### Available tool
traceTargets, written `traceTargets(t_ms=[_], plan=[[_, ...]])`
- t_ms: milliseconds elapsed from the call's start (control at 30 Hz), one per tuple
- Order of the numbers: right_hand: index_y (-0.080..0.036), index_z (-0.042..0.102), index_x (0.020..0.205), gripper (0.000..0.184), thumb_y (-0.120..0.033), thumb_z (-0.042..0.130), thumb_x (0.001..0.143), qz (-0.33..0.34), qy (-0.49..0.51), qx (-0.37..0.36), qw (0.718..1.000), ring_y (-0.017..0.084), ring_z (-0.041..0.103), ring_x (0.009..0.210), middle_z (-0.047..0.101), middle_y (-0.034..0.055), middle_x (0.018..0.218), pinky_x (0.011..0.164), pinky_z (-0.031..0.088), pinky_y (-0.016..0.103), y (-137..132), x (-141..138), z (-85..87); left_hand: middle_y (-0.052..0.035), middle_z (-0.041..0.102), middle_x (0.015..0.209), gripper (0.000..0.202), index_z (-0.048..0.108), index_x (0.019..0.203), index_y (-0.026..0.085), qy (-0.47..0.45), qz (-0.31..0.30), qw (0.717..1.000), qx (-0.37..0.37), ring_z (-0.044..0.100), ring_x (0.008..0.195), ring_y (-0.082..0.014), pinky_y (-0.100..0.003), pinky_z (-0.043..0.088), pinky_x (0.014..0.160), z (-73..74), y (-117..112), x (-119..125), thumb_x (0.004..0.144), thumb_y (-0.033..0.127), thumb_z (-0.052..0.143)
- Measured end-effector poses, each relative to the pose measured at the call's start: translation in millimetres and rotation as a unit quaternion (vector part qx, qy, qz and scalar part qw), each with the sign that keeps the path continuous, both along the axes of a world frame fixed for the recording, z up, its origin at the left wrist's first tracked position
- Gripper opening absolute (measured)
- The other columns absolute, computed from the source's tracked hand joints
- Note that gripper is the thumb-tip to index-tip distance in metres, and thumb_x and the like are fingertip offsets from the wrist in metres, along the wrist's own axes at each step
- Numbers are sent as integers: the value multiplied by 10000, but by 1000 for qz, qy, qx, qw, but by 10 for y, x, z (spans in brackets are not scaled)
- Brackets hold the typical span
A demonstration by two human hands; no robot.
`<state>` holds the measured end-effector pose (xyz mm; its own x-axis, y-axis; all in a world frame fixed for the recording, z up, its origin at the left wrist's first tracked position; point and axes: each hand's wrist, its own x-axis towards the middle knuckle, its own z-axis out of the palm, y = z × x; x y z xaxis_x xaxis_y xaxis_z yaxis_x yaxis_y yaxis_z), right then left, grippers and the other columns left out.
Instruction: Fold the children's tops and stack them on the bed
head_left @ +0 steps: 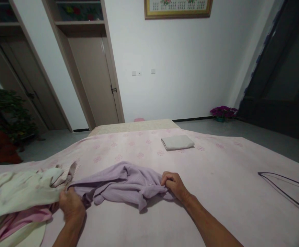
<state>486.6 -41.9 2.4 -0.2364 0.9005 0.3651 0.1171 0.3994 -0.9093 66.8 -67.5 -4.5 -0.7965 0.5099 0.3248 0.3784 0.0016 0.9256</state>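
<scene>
A crumpled lavender garment (123, 185) with a ribbed texture lies spread between my hands on the pink flowered cloth (216, 206). My left hand (72, 206) is closed on its left end, right beside a heap of clothes. My right hand (173, 183) pinches its right edge, fingers curled against the fabric. Folds hide the garment's full shape, so I cannot tell its exact kind. The heap of clothes (18, 195) holds pale green, pink and cream fabric and reaches up to my left hand.
A folded grey-white cloth (177, 142) lies farther back on the bed-like surface. Thin black looped wire (280, 188), perhaps a hanger, rests at the right. Behind are a door (92, 75), a wall, purple flowers (223, 112) on the floor, and a green plant (7, 116) at left.
</scene>
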Motion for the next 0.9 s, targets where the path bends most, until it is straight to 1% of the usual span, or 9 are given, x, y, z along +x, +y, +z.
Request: traceTargets(t_ms=[100,167,267,367,467,600,700,767,900], plan=[[-180,685,578,232,-149,455,590,72,-52,-45,995,153,557,615,625,13,607,611,407,254,-53,-32,65,-98,610,1041,330,602,1066,170,111,39,993,2,553,1071,-295,-486,417,998,28,3,-11,831,349,454],[-181,702,612,248,-156,455,615,98,-90,-82,988,152,550,599,628,5,594,603,397,252,-76,-58,106,-128,614,1141,338,622,1105,169,238,15,971,6,516,1177,-324,-526,350,1066,54,-27,58,858,335,461],[-179,704,709,232,-176,474,681,80,-98,-110,986,159,579,632,649,2,644,625,414,257,-80,-91,135,-136,625,1235,326,630,1160,191,401,-69,913,44,505,1241,-336,-564,297,1109,84,-90,257,890,302,485],[-185,684,940,233,-244,556,755,-6,-115,-74,991,168,608,708,663,-2,751,689,434,270,-66,-108,122,-112,670,1204,295,650,1165,235,471,-211,854,70,569,1196,-289,-508,390,1077,86,-152,504,905,242,513],[-212,642,1115,378,-339,663,758,-87,-205,-20,975,181,608,818,659,21,926,752,422,281,-74,-121,99,-111,709,1138,299,665,1168,234,456,-331,824,65,644,1091,-237,-405,511,974,71,-218,719,937,199,478],[-213,641,816,123,-329,598,819,-126,-314,14,941,170,560,777,606,29,896,702,368,271,-129,-204,108,-115,725,1121,321,656,1202,213,418,-424,798,90,678,1061,-210,-330,553,926,82,-346,927,952,159,463],[-209,577,739,124,-277,546,838,-146,-287,0,947,158,516,724,570,6,782,672,339,267,-196,-339,198,-104,733,1107,329,646,1220,228,376,-468,790,124,688,1054,-206,-311,561,908,105,-497,1115,946,143,485],[-209,559,735,167,-313,527,863,-128,-225,-39,965,156,497,692,553,-9,723,649,339,268,-264,-448,301,-114,723,1141,336,631,1251,236,331,-482,803,114,684,1071,-222,-331,562,914,107,-607,1277,951,171,493],[-199,622,776,347,-456,446,931,12,-74,-78,994,186,553,772,626,25,793,694,415,290,-472,-633,513,-164,580,1393,466,511,1404,229,186,-464,866,-28,550,1292,-297,-471,478,1051,95,-725,1558,956,353,517]])
